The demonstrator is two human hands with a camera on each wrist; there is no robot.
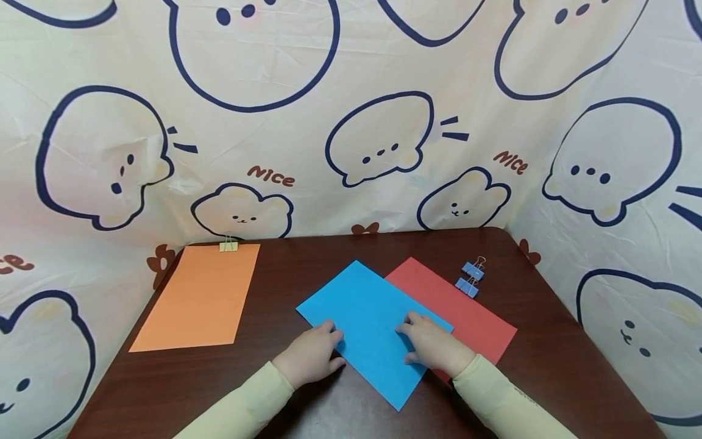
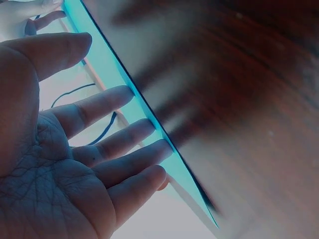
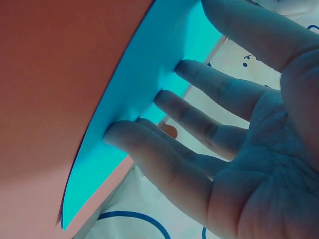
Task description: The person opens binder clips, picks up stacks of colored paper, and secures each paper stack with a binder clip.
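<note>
cartoon-printed fabric (image 1: 307, 143) hangs behind a dark tabletop (image 1: 274, 292), where an orange sheet (image 1: 200, 299) lies along the left edge. midway between the side edges, a blue sheet (image 1: 378, 305) overlaps a red sheet (image 1: 474, 311); left hand (image 1: 311, 356) and right hand (image 1: 437, 347) touch the blue one, fingers loose, gripping nothing.

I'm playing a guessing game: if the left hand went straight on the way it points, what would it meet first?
The left hand would probably meet the blue paper first: its fingertips are right at the paper's edge, though the exact depth is hard to tell.
</note>
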